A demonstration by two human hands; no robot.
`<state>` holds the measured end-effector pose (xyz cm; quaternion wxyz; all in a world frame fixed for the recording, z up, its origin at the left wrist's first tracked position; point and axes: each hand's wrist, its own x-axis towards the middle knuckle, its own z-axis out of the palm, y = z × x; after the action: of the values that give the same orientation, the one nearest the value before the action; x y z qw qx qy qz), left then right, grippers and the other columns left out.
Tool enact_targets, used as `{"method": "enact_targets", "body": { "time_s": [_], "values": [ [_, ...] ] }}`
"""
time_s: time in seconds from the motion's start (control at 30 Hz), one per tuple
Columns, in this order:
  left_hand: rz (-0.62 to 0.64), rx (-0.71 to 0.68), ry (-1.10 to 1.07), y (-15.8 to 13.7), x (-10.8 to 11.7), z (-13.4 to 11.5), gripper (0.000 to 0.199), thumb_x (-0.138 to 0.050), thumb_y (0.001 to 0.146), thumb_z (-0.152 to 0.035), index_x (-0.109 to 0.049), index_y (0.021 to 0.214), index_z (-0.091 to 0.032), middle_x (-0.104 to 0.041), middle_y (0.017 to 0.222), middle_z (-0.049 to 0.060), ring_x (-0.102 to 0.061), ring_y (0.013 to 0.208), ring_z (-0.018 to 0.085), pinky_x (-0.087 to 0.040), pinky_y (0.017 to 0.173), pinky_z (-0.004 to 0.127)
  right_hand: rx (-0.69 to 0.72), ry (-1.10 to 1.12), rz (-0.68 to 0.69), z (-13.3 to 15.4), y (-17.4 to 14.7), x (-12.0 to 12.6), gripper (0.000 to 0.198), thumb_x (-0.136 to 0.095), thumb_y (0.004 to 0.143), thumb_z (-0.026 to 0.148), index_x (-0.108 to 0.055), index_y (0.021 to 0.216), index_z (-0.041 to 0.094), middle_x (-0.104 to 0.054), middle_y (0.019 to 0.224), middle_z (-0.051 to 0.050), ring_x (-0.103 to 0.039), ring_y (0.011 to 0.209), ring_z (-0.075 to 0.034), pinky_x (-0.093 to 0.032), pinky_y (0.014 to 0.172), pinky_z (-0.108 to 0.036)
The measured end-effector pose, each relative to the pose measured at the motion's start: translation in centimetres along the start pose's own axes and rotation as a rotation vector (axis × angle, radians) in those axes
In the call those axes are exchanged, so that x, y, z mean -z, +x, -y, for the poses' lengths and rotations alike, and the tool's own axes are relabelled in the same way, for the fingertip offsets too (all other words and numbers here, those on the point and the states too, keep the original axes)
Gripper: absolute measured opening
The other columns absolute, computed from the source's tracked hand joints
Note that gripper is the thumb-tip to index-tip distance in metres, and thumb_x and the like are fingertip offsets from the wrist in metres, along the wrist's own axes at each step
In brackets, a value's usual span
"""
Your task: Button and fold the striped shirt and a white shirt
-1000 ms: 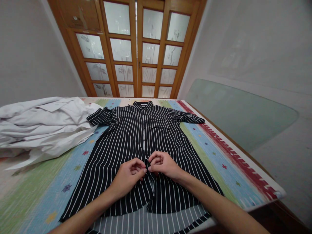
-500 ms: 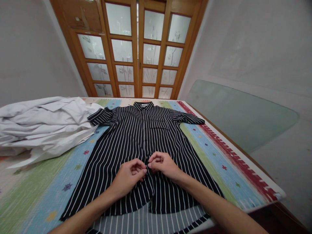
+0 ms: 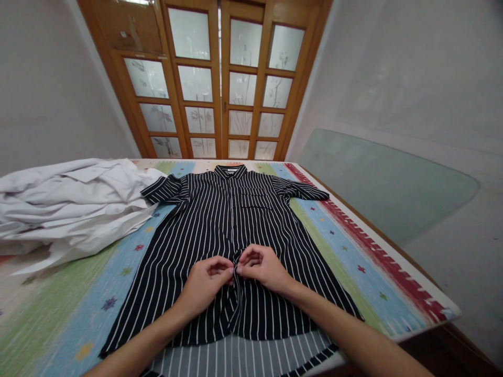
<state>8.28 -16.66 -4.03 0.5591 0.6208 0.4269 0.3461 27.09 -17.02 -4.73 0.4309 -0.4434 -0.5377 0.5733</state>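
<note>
A black short-sleeved shirt [image 3: 204, 220] with white stripes lies front side up, its collar at the far end and its hem towards me. My left hand [image 3: 208, 280] pinches the left front edge low on the button placket. Close against it, my right hand [image 3: 264, 266] pinches the right front edge, thumb to forefinger. Between the fingertips the cloth is bunched and slightly raised. Any button there is hidden by the fingers. Below the front hem shows the greyish inside of the shirt's back.
A crumpled white cloth heap [image 3: 78, 204] lies on the left, touching the striped shirt's sleeve. Underneath is a table with a colourful striped cover [image 3: 365, 272]. Wooden doors with glass panes [image 3: 239, 89] stand beyond the table, and a wall is on the right.
The two front edges of the shirt have come together, closing the gap below my hands. My left hand has shifted slightly left; both hands still pinch the placket.
</note>
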Motion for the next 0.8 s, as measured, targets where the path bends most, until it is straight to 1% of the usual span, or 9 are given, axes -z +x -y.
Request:
{"method": "enact_targets", "body": {
  "time_s": [0.13, 0.23, 0.33, 0.53, 0.8],
  "values": [
    [-0.050, -0.005, -0.005, 0.17, -0.01, 0.03, 0.024, -0.068, 0.076, -0.040, -0.071, 0.082, -0.017, -0.073, 0.077, 0.004, -0.068, 0.068, 0.017, -0.057, 0.071, 0.033, 0.108, -0.123, -0.051, 0.00, -0.14, -0.27, 0.026, -0.079, 0.068, 0.036, -0.063, 0.076, 0.018, -0.067, 0.074, -0.001, -0.063, 0.066, -0.013, -0.053, 0.062, -0.026],
    [-0.077, -0.011, -0.004, 0.24, -0.04, 0.34, 0.026, -0.074, 0.072, -0.040, -0.072, 0.084, -0.017, -0.074, 0.081, 0.005, -0.070, 0.075, 0.019, -0.058, 0.074, 0.033, 0.166, -0.219, -0.088, 0.03, -0.31, -0.47, 0.018, -0.075, 0.074, 0.033, -0.064, 0.077, 0.018, -0.067, 0.075, -0.001, -0.062, 0.066, -0.013, -0.052, 0.061, -0.026],
    [-0.090, -0.038, 0.017, 0.30, 0.01, 0.64, 0.025, -0.076, 0.070, -0.039, -0.072, 0.083, -0.017, -0.075, 0.083, 0.006, -0.070, 0.080, 0.020, -0.057, 0.078, 0.034, 0.196, -0.271, -0.091, 0.09, -0.42, -0.57, 0.015, -0.073, 0.076, 0.032, -0.065, 0.077, 0.019, -0.067, 0.076, -0.001, -0.063, 0.068, -0.013, -0.053, 0.063, -0.026],
    [-0.115, -0.068, 0.080, 0.28, 0.11, 0.40, 0.018, -0.070, 0.073, -0.035, -0.073, 0.078, -0.018, -0.074, 0.078, 0.005, -0.070, 0.076, 0.020, -0.058, 0.076, 0.034, 0.222, -0.304, -0.086, 0.08, -0.51, -0.52, 0.014, -0.072, 0.078, 0.032, -0.068, 0.080, 0.019, -0.069, 0.079, -0.002, -0.065, 0.072, -0.015, -0.054, 0.065, -0.027],
    [-0.132, -0.082, 0.091, 0.22, -0.01, 0.72, 0.015, -0.066, 0.073, -0.032, -0.066, 0.075, -0.017, -0.072, 0.073, 0.003, -0.069, 0.070, 0.017, -0.058, 0.069, 0.031, 0.235, -0.297, -0.069, -0.25, -0.52, -0.66, 0.016, -0.073, 0.077, 0.033, -0.068, 0.081, 0.019, -0.070, 0.081, -0.003, -0.066, 0.072, -0.015, -0.056, 0.065, -0.027]
  ]
}}
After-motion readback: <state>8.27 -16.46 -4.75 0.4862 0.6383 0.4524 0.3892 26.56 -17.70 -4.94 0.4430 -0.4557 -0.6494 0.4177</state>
